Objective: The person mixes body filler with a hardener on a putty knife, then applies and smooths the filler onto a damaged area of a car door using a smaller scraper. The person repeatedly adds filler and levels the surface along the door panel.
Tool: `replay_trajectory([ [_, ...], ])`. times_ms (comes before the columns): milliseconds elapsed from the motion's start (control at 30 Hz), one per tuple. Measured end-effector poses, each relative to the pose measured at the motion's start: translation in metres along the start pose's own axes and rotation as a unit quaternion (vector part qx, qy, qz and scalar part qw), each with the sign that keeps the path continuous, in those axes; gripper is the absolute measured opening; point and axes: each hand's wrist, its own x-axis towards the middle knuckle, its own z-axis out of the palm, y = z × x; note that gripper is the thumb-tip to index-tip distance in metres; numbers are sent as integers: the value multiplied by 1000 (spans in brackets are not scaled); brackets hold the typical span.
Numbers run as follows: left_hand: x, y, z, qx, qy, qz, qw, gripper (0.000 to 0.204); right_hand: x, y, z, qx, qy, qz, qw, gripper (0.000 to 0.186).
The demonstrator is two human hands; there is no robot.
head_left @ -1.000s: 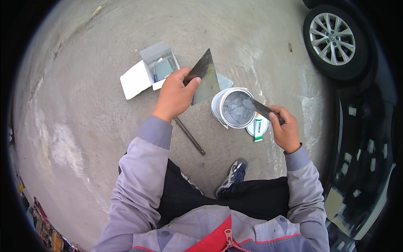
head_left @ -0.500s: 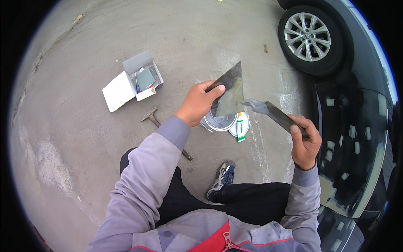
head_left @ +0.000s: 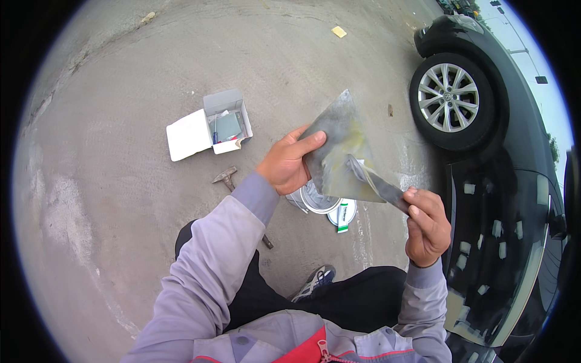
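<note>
Grey and smeared with yellowish residue, a thin flat sheet is raised above the ground in front of the person's chest. The left hand grips its left edge, thumb on top. The right hand pinches a dark, narrow spreader between thumb and fingers; its paste-coated end lies over the sheet's lower right face, though whether they touch is unclear. Below, partly hidden by the sheet, stands an open tin containing grey paste. Just right of it, a white tube with green bands lies on a round lid. A hammer rests under the left forearm, and beyond it an open white box holds small tools. Along the right is a dark car with pale patches.
</note>
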Motion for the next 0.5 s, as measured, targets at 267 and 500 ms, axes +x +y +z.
replay_trajectory([
  [267,-16,-2,6,-25,4,74,997,43,-18,7,19,-14,44,-33,998,28],
  [500,-28,1,8,65,-32,113,991,43,-15,14,17,-14,21,-53,998,27],
])
